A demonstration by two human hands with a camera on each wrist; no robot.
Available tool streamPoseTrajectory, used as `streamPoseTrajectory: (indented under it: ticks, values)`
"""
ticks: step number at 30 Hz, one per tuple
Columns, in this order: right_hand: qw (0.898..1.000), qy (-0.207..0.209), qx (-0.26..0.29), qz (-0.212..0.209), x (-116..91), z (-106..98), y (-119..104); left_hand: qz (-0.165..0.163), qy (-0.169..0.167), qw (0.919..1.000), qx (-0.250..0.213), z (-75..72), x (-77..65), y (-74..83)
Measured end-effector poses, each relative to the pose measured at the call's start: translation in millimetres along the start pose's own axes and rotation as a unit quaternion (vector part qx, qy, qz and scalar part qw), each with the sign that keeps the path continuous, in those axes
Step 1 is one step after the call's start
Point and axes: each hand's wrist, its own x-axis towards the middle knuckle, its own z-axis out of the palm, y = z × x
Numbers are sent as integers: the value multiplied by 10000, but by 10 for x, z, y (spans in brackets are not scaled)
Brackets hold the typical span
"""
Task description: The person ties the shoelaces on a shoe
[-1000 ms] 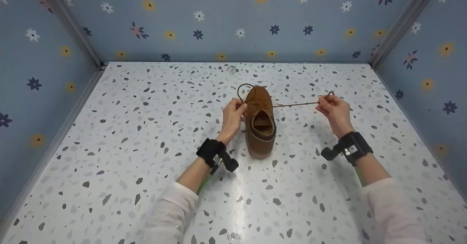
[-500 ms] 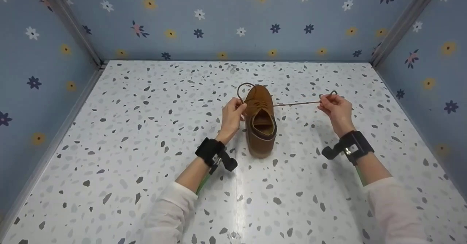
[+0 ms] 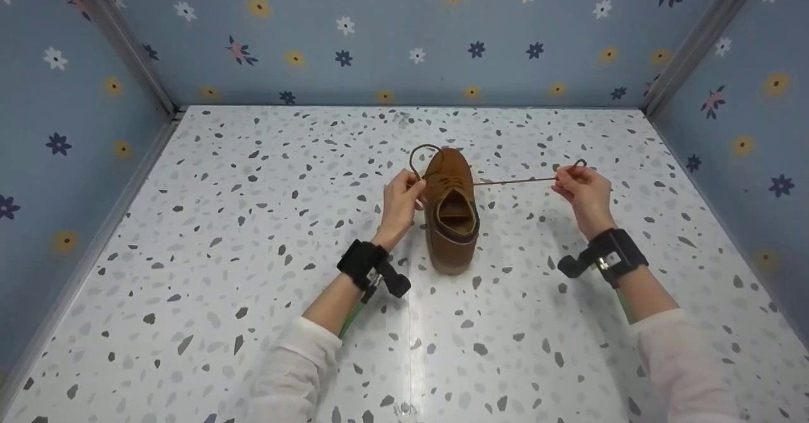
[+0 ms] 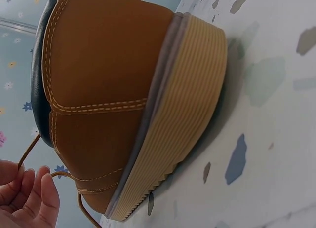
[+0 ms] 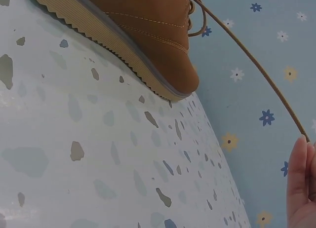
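Note:
A brown lace-up shoe (image 3: pixel 452 255) stands upright on its sole, toe pointing away from me. At its left side my left hand (image 3: pixel 399 205) pinches one brown shoelace (image 3: pixel 413 156), whose free end arcs over toward the toe. Out to the right, my right hand (image 3: pixel 588 198) pinches the other shoelace (image 3: pixel 515 181) between thumb and fingers. That lace runs nearly straight from the shoe, and a short curl of it sticks up past the fingertips. The ribbed tan sole (image 4: pixel 177 104) fills much of the left wrist view. Only part of the right hand shows in the right wrist view.
Under the shoe lies a white speckled tabletop (image 3: pixel 253 296). Blue flower-patterned panels (image 3: pixel 379 6) close off the back and both sides. Each wrist wears a black strapped camera, such as the left wrist mount (image 3: pixel 366 265).
My right hand has shifted very slightly to the right, keeping its lace stretched. My left hand and the shoe have hardly moved.

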Motion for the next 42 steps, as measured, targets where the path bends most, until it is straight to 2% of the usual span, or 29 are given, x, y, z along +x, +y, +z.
streamPoseTrajectory:
  ticks: [11,12,18,19,24,27,28,31,35,37,40,42]
  values:
    - [9999,-90,91,-34,-38,-3,3,10,-72,9999,87,-2,-8,6]
    - [9999,-77,98,-18,-39,0,6,-79,-163,9998,104,-31,-27,124]
    - [9999,50,11,87,-35,48,11,-629,-727,9952,182,-124,-75,538]
    - [10000,53,-7,79,-33,57,12,-650,-722,9950,227,-117,-75,549]
    - [10000,28,3,53,-29,99,18,-696,-623,9944,491,-141,-120,841]
    - [10000,23,22,66,-38,116,20,-638,-641,9942,584,-142,-108,769]
    - [10000,28,17,69,-42,120,21,-690,-610,9935,671,-149,-125,821]
    - [10000,38,3,47,-47,129,24,-736,-636,9915,860,-159,-136,836]
    - [10000,32,0,61,-37,130,28,-867,-736,9889,954,-204,-190,1086]
    - [9999,42,-9,96,-28,135,29,-889,-808,9880,972,-208,-186,1105]
    - [9999,-47,120,60,-18,151,33,-899,-850,9882,900,-170,-137,894]
    - [9998,-113,165,39,-6,168,36,-925,-850,9874,962,-145,-113,810]
